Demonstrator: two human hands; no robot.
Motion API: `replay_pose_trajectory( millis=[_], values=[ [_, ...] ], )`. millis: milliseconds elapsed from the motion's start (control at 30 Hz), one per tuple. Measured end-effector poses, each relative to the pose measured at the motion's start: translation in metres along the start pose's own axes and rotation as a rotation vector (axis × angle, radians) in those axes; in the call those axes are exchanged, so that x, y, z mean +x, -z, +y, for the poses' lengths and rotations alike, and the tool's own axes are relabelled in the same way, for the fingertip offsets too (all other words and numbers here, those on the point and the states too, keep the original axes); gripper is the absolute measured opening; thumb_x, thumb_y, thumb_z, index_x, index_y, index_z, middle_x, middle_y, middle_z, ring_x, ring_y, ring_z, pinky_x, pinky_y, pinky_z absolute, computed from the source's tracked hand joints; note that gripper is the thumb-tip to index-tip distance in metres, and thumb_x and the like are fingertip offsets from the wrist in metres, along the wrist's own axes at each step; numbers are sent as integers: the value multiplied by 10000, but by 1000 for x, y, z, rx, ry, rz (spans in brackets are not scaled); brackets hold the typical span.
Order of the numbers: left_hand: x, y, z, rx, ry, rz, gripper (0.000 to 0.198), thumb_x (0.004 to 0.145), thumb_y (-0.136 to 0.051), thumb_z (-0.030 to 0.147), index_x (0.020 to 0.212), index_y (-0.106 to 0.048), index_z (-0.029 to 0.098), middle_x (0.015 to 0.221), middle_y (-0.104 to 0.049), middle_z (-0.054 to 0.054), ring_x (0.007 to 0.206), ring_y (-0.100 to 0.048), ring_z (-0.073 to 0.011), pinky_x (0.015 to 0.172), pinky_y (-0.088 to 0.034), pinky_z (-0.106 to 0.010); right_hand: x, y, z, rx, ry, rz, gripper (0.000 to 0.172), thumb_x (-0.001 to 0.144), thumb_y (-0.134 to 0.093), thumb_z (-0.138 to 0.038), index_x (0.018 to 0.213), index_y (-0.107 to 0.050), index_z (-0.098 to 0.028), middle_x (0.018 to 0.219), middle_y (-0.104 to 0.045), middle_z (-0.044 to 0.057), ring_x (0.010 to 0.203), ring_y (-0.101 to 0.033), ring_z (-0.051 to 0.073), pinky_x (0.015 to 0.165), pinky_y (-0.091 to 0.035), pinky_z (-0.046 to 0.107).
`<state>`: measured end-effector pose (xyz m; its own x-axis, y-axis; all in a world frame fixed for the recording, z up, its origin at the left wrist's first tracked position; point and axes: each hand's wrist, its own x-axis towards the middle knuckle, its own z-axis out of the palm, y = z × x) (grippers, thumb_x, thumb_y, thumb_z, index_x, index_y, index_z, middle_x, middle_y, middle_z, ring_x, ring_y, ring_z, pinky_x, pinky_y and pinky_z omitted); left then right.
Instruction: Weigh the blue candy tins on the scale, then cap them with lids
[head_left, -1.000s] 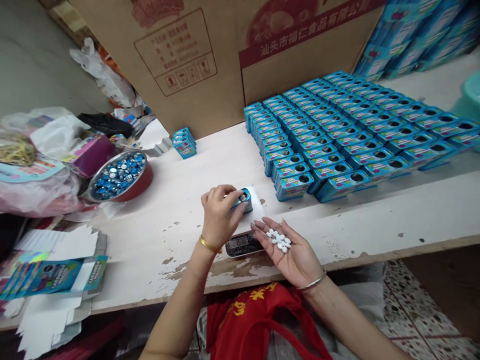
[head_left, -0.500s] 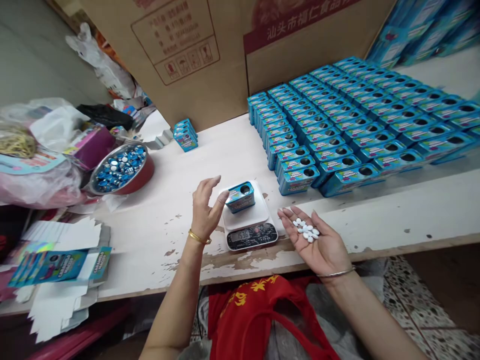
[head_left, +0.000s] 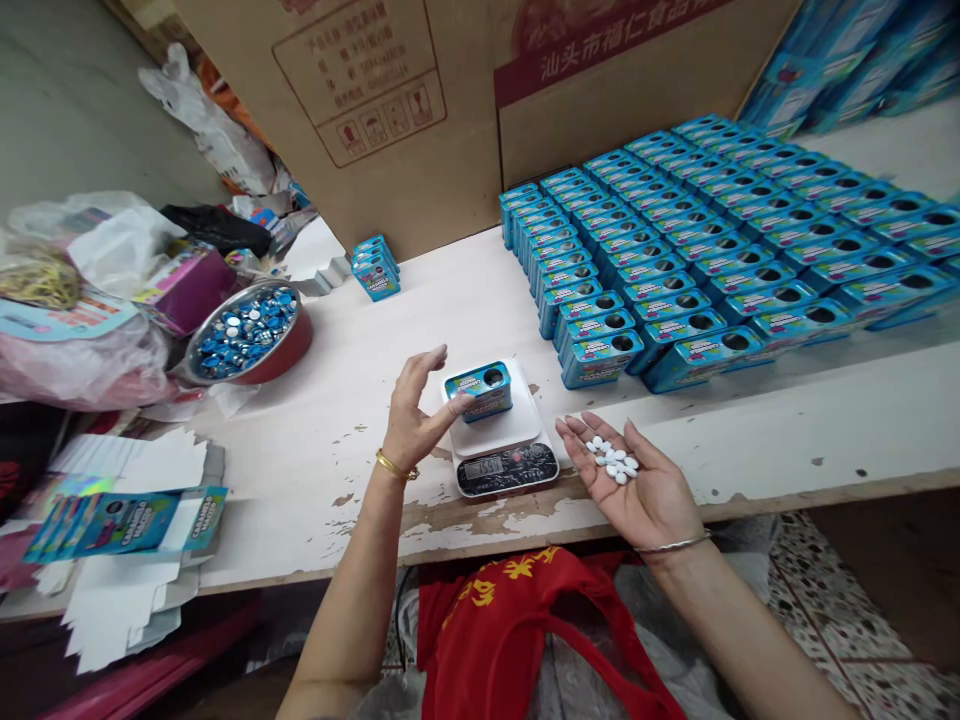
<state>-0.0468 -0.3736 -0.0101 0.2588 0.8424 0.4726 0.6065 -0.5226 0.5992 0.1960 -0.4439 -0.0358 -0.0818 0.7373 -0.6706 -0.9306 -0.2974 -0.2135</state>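
A blue tin [head_left: 487, 392] with a round hole in its top sits on a white digital kitchen scale [head_left: 529, 428]. Its display is lit, though the digits are hard to read. My left hand [head_left: 420, 415] is beside the tin, fingers apart; the thumb reaches over the tin's near left edge, and I cannot tell whether it touches. Palm up to the right of the scale, my right hand [head_left: 652, 500] cups several white candies [head_left: 616, 462] on its slightly curled fingers.
Rows of blue tins [head_left: 697, 270] fill the table's right side. A few blue tins [head_left: 375, 268] stand before the large carton [head_left: 420, 200]. On the left are a metal bowl [head_left: 289, 345] of blue and silver pieces, plastic bags [head_left: 112, 250] and flat printed cartons [head_left: 124, 525].
My left thumb has moved right over the tin's near side, and the tin has turned slightly on the scale. The digits on the display differ. My right hand keeps its place.
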Motion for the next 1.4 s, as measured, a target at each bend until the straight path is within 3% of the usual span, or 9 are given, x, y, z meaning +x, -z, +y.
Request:
replay_pose_trajectory(
  millis=[200,733,800,900,967,1133,1233,1400],
  values=[
    [-2,7,-1,16,30,111,350,843,-586,368,1156,-544,217,1062,-597,-66,1008,-557,-173,901,-463,-386,2,3,1,7,-5,-20,315,933,-383,-227,1041,-617,-45,1062,-669,214,1127,-575,271,840,-560,336],
    [-4,4,-4,37,44,102,303,849,-577,363,1110,-570,209,1052,-597,-66,1015,-551,-170,890,-458,-368,3,8,0,12,-11,-22,322,932,-387,-239,1072,-613,-57,1092,-662,200,1125,-581,256,839,-562,329],
    [-3,2,-4,51,36,58,378,832,-595,389,1161,-543,211,1094,-585,-79,1043,-542,-185,902,-451,-380,5,8,1,18,-7,-33,317,930,-391,-239,1055,-621,-59,1072,-671,196,1103,-597,248,834,-563,326],
    [2,-3,0,135,-9,-107,525,788,-642,416,1245,-483,213,1113,-584,-95,1019,-549,-212,878,-449,-394,8,7,5,17,-20,-42,308,934,-394,-235,989,-638,-56,1003,-693,189,1046,-631,244,814,-568,316],
    [7,-9,6,188,-52,-191,459,809,-618,387,1216,-500,211,1025,-612,-84,917,-569,-206,807,-460,-371,10,7,6,21,-28,-50,288,927,-421,-227,952,-645,-48,972,-699,192,1017,-646,245,815,-564,316],
    [23,-35,36,89,-154,-206,337,831,-581,318,1145,-515,215,971,-616,-76,865,-573,-200,753,-458,-331,18,18,-4,78,33,-61,236,900,-486,-212,935,-651,-47,965,-702,184,1013,-648,240,841,-550,317],
    [35,-68,52,38,-216,-242,353,828,-578,308,1157,-503,207,1002,-610,-85,903,-560,-212,778,-440,-351,19,29,-14,118,90,-31,231,898,-481,-195,924,-654,-43,940,-708,180,979,-663,234,850,-547,319],
    [48,-130,62,194,-225,-196,382,800,-600,350,1149,-550,203,1034,-587,-104,942,-531,-253,794,-381,-416,17,39,-26,117,129,-10,219,891,-477,-170,921,-661,-55,951,-714,166,960,-670,219,867,-542,319]
  ],
)
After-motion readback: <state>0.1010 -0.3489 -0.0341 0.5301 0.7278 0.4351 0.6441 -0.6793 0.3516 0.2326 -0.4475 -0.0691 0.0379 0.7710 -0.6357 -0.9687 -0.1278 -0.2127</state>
